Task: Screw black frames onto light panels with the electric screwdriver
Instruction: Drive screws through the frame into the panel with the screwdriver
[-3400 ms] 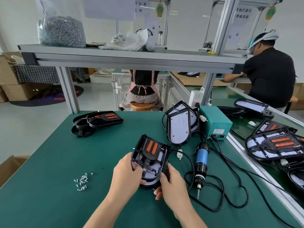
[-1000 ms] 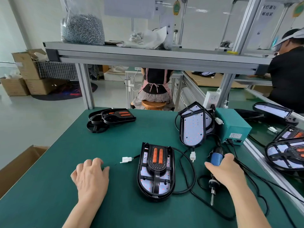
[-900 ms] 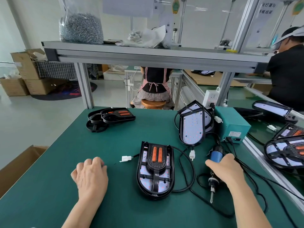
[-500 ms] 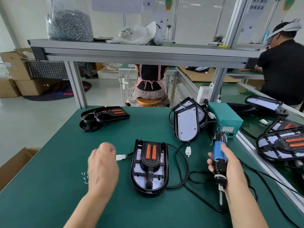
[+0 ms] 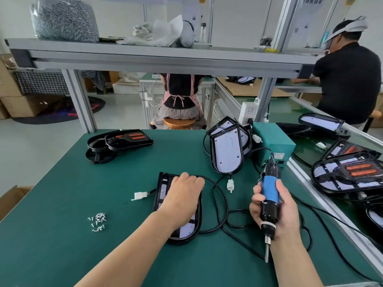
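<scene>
A light panel (image 5: 164, 188) with a black frame on it lies flat mid-table. My left hand (image 5: 182, 195) rests on top of it, knuckles up and fingers curled down; whatever is under the fingers is hidden. To the right, my right hand (image 5: 278, 218) grips the blue-and-black electric screwdriver (image 5: 269, 191) upright in the air, bit pointing down at the mat, clear of the panel. A small pile of several screws (image 5: 97, 221) lies on the mat to the left of the panel.
Two more light panels (image 5: 227, 154) lean against a teal power box (image 5: 273, 139). Spare black frames (image 5: 118, 141) sit at the far left. Black cables (image 5: 223, 204) loop around the panel. Framed panels (image 5: 350, 172) lie on the right-hand conveyor. Other people work behind.
My left hand left the screw pile and moved right onto the panel. My right hand lifted the screwdriver off the table and now holds it upright.
</scene>
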